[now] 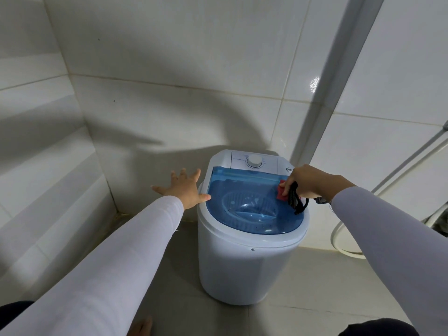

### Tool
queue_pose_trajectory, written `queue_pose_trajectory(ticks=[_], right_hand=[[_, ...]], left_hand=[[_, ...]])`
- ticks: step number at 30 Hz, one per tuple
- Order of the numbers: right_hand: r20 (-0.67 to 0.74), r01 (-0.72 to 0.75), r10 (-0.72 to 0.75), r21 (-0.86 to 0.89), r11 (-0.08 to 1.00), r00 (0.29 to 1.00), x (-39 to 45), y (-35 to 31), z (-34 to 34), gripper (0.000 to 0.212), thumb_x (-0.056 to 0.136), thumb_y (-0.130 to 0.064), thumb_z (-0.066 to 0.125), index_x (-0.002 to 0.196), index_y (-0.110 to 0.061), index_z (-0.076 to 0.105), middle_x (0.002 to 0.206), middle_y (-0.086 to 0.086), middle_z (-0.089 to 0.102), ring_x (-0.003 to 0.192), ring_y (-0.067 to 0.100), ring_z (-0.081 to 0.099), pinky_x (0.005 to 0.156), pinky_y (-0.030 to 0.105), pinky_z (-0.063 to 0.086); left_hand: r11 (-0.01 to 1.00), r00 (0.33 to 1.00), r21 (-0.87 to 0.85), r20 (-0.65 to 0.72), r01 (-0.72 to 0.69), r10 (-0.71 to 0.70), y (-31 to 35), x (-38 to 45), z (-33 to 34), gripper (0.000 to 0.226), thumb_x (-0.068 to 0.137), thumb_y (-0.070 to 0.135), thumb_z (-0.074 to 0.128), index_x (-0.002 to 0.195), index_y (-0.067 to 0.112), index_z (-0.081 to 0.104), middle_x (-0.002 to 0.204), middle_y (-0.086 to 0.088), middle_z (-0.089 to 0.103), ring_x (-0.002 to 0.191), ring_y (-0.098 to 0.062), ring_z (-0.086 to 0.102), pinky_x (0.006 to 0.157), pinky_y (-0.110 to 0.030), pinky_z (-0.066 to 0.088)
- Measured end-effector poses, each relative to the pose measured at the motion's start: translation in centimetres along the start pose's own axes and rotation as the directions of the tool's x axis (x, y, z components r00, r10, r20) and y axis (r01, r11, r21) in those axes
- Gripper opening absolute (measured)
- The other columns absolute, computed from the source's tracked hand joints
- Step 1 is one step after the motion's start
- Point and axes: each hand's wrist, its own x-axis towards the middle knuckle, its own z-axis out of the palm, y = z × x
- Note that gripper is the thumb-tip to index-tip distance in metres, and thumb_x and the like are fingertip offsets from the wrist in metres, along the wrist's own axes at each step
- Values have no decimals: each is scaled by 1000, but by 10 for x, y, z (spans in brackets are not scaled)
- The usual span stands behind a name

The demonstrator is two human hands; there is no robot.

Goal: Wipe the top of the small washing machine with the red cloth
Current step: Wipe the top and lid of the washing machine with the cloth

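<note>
Red cloth (282,192): soft, light, likely bunches; pinched by right hand (305,181) on blue lid (242,204), right of centre. Left hand (184,187): fingers spread, steadying washing machine (244,263) rim.

Both arms reach forward from the lower corners of the frame, each in a long pale sleeve. The left hand (183,187) sits left of centre, palm down, fingers straight and spread wide, thumb pointing right. The right hand (306,181), right of centre, is bent down at the wrist with its fingers (287,187) curled in a pinch.
</note>
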Motion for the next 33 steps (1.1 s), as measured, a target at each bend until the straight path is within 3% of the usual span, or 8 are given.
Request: queue_pose_trajectory(ticks=[6, 12, 16, 20, 24, 27, 30, 33], right_hand=[[-7, -31, 31, 17, 999, 999, -8, 6, 1, 44, 84, 8, 45, 104, -20, 74, 120, 0, 64, 90, 9, 43, 80, 18, 35], [-13, -77, 77, 35, 996, 997, -9, 25, 7, 38, 84, 3, 49, 93, -23, 76, 111, 1, 68, 97, 20, 58, 87, 25, 48], [2, -88, 88, 75, 993, 996, -19, 35, 11, 26, 86, -6, 56, 93, -23, 76, 99, -2, 69, 85, 17, 54, 78, 23, 42], [-36, -74, 79, 128, 989, 996, -21, 35, 6, 44, 84, -2, 49, 82, -40, 72, 106, 0, 70, 95, 26, 62, 85, 39, 56], [-105, -28, 41, 122, 992, 994, -13, 19, -10, 54, 79, 6, 41, 91, -35, 73, 108, 2, 67, 93, 26, 61, 83, 42, 56], [-138, 48, -27, 149, 988, 990, -3, -4, -21, 64, 73, 11, 38, 82, -43, 70, 110, 2, 66, 93, 29, 62, 80, 45, 58], [-151, 123, -103, 129, 984, 983, 9, -35, -26, 62, 73, 12, 39, 94, -35, 73, 110, 0, 65, 91, 26, 61, 79, 36, 57], [-160, 207, -189, 102, 973, 969, 22, -67, -25, 63, 72, 9, 41, 90, -44, 71, 117, -4, 65, 95, 25, 62, 81, 40, 58]], left_hand=[[1000, 1000, 10, -12, 5, -5, 2, -3, 0, 88, 86, 64, 49, 153, 37, -3, 164, -2, -6, 151, -32, -7, 109, -74, 9], [1000, 1000, 5, -13, 9, -9, 2, -1, 1, 88, 86, 64, 50, 152, 39, -2, 164, -1, -4, 151, -31, -6, 109, -75, 11], [1000, 1000, 17, -18, 2, -1, 1, 1, 2, 89, 85, 65, 50, 152, 39, -3, 164, -1, -4, 151, -32, -5, 110, -74, 11], [1000, 1000, 20, -19, -1, 1, 0, 2, 1, 90, 85, 65, 50, 152, 38, -4, 164, -1, -4, 151, -32, -5, 110, -74, 10], [1000, 1000, 4, -17, -3, 3, 0, 1, 2, 88, 86, 64, 50, 153, 38, -3, 164, -1, -4, 151, -31, -5, 110, -75, 10], [1000, 1000, -17, -11, -8, 8, -1, 0, 2, 88, 87, 63, 50, 153, 38, -3, 164, 0, -4, 151, -31, -5, 110, -75, 9], [999, 1000, -38, -10, -10, 10, -3, 1, 2, 88, 86, 64, 50, 152, 38, -2, 164, -1, -4, 151, -31, -6, 110, -75, 9], [999, 1000, -52, -6, -15, 15, -5, 1, 3, 89, 85, 65, 50, 152, 38, -2, 164, -2, -3, 151, -32, -4, 110, -74, 10]])
